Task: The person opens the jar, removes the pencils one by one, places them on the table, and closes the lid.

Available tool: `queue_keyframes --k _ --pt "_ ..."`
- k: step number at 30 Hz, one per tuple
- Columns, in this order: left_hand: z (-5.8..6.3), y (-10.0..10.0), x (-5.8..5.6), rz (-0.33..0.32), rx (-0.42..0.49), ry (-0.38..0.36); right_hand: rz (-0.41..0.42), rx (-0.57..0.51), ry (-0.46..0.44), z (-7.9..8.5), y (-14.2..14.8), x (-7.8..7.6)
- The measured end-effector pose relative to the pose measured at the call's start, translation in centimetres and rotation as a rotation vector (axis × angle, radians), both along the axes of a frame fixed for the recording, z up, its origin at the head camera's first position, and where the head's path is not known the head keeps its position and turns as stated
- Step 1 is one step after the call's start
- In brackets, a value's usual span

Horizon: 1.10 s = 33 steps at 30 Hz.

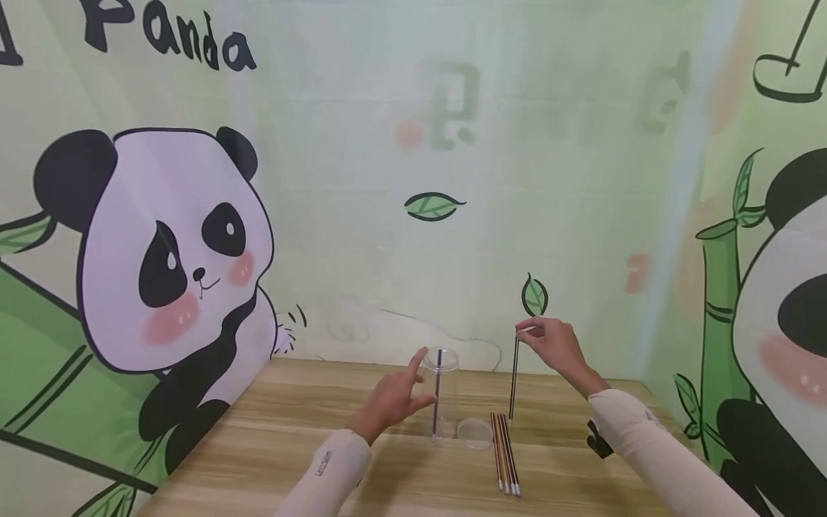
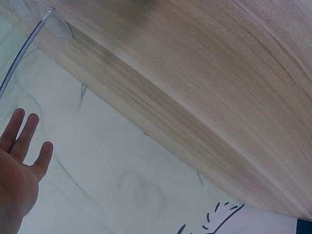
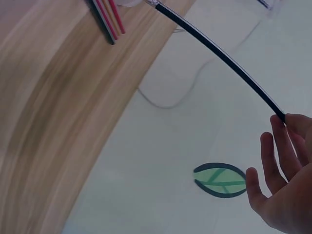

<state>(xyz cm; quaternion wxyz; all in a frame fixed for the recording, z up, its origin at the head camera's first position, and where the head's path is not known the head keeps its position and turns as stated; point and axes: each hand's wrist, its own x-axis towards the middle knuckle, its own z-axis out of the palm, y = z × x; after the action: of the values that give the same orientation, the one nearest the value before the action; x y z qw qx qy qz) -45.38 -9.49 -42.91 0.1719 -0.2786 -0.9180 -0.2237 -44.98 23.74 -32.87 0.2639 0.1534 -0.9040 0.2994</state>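
Note:
In the head view my right hand (image 1: 555, 348) pinches a dark pencil (image 1: 514, 380) at its top end between thumb and fingertips. The pencil hangs nearly upright, its pale lower end close to the tabletop. The right wrist view shows the same pencil (image 3: 219, 53) slanting away from the fingertips. My left hand (image 1: 390, 402) is at the left side of a clear cylindrical container (image 1: 449, 391), index finger by the rim and thumb across its side; contact is hard to tell. One dark pencil (image 1: 438, 380) stands inside the container. Three straight fingers (image 2: 27, 131) show in the left wrist view.
Several pencils (image 1: 505, 456) lie side by side on the wooden table (image 1: 271, 445), white eraser ends toward me. Beside them is a clear round lid (image 1: 474, 434). A panda-printed cloth backdrop (image 1: 362, 273) rises behind the table and along its sides.

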Motion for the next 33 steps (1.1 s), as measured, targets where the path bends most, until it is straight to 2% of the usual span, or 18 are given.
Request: queue_keyframes --k 10,18,23,33 --pt "0.0 -0.1 0.3 -0.005 0.007 -0.006 0.003 0.036 -0.132 -4.7 1.6 0.0" --pt "0.1 -0.1 0.1 -0.006 -0.001 0.011 -0.005 0.004 -0.170 -7.2 2.0 -0.5" --pt "0.2 -0.2 0.2 -0.004 -0.006 0.023 -0.007 -0.028 -0.162 -8.9 2.2 -1.0" --pt "0.2 -0.1 0.2 0.007 -0.007 0.001 -0.003 -0.079 -0.177 -12.7 2.1 -1.7"
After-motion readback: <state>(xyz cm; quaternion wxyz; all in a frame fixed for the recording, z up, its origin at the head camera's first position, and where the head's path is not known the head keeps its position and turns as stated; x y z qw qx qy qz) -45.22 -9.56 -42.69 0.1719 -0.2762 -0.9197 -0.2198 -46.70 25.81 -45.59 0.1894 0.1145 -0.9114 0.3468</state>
